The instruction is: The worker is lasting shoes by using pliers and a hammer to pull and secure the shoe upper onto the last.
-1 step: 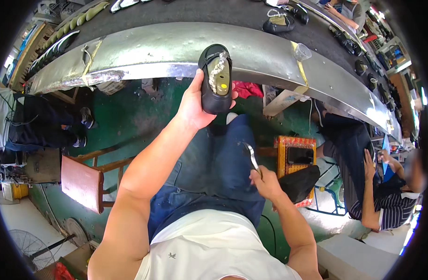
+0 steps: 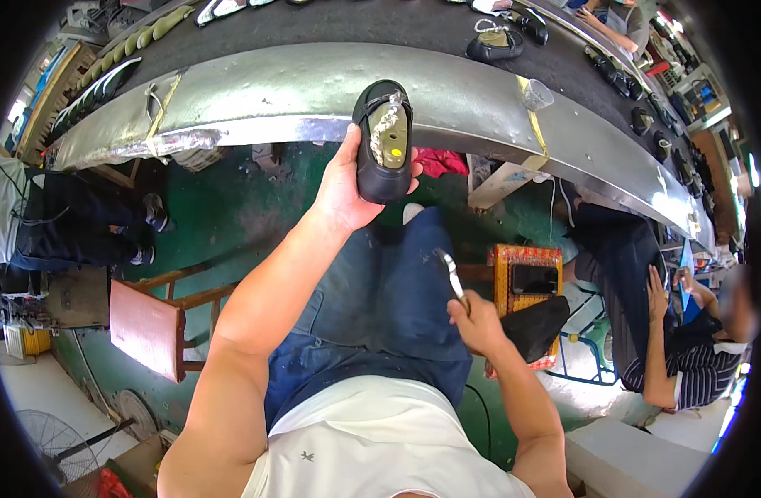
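Note:
My left hand (image 2: 347,187) is closed around a black shoe (image 2: 385,184), raised in front of the bench edge. The shoe's opening faces up toward me. Inside it sits an olive-green shoe last (image 2: 395,137) with a yellow dot, a dark hole and a whitish twisted cord on top. Lower and to the right, over my thigh, my right hand (image 2: 482,326) grips a slim, shiny metal hand tool (image 2: 453,275) with a bent tip. Its exact kind is unclear, since the fingers cover the lower end. Tool and shoe are well apart.
Ahead runs a metal-edged bench (image 2: 273,91) with a dark top, bearing another shoe on a last (image 2: 494,43) and a clear cup (image 2: 536,95). A wooden chair (image 2: 148,328) stands left; an orange stool (image 2: 501,282) with a phone, right. Co-workers sit right and stand left.
My right hand has shifted slightly up and to the right, with the metal tool moving along in it. The left hand and the shoe have hardly moved.

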{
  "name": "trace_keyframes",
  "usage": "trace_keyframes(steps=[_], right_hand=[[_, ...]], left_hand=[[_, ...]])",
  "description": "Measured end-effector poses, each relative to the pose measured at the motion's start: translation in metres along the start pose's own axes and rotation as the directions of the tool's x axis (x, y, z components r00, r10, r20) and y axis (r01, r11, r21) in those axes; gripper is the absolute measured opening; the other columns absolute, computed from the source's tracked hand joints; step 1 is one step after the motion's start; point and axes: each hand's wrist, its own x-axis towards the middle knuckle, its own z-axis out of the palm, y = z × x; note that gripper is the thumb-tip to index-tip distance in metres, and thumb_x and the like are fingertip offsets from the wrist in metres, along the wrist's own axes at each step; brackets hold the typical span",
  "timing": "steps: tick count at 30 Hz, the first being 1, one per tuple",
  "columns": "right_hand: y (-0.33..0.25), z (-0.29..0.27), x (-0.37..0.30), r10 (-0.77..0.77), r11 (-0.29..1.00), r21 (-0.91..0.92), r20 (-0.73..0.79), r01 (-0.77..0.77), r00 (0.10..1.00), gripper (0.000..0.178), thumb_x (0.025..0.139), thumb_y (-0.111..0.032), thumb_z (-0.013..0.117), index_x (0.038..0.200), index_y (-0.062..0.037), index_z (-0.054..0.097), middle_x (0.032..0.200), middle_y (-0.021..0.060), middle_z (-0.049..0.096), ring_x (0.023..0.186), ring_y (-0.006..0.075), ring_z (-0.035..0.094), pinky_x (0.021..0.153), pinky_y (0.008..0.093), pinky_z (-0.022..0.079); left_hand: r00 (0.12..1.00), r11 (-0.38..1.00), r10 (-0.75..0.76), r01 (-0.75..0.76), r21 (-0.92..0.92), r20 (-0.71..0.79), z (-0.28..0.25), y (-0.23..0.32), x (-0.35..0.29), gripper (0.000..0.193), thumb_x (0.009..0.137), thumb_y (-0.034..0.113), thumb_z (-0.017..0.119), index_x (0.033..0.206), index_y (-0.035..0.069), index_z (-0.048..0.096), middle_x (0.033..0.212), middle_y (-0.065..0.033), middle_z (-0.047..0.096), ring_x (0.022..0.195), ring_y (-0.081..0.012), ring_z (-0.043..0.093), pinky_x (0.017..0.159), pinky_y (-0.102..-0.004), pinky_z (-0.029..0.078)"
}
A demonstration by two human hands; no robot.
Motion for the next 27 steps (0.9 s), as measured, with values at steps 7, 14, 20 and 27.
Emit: trace_keyframes(steps=[7,14,20,27], right_hand=[[-0.061,-0.101,0.112,-0.638,0.709,-0.585,-0.292,0.394,0.713,0.047,0.091,-0.04,0.071,0.116,-0.0025,0.06,0.102,0.0181,0.065,0.095,0.0405,0.062,0.083,0.0501,0.045],[-0.097,-0.169,0.254,-0.642,0.625,-0.755,-0.351,0.199,0.682,0.041,0.091,-0.039,0.071,0.11,-0.0044,0.061,0.102,0.0151,0.065,0.101,0.0366,0.062,0.088,0.0481,0.045],[-0.091,-0.177,0.289,-0.61,0.74,-0.61,-0.428,0.285,0.667,0.039,0.086,-0.033,0.075,0.108,-0.0048,0.06,0.104,0.0156,0.064,0.104,0.0368,0.059,0.092,0.0479,0.044],[-0.098,-0.181,0.289,-0.552,0.784,-0.556,-0.421,0.276,0.72,0.041,0.086,-0.033,0.075,0.111,-0.0037,0.061,0.104,0.0153,0.063,0.103,0.0367,0.057,0.093,0.0474,0.044]], left_hand=[[0.997,0.997,0.01,-0.016,-0.082,-0.078,0.018,0.016,0.042,0.07,0.106,0.06,0.032,0.142,0.004,0.053,0.132,-0.0247,0.061,0.113,-0.039,0.064,0.095,-0.0499,0.055],[0.994,0.999,-0.021,0.018,-0.033,-0.104,0.038,0.041,0.115,0.066,0.108,0.059,0.031,0.133,0.004,0.056,0.119,-0.0218,0.066,0.11,-0.0417,0.065,0.095,-0.0524,0.055],[1.0,0.993,-0.014,0.013,0.113,0.008,0.05,0.084,0.22,0.071,0.105,0.064,0.034,0.136,0.002,0.054,0.121,-0.0236,0.065,0.107,-0.04,0.067,0.09,-0.0528,0.057],[0.855,-0.104,0.472,-0.186,0.977,0.213,0.054,0.107,0.383,0.075,0.098,0.059,0.057,0.134,-0.007,0.055,0.12,-0.0239,0.067,0.121,-0.0314,0.064,0.1,-0.0403,0.051]])
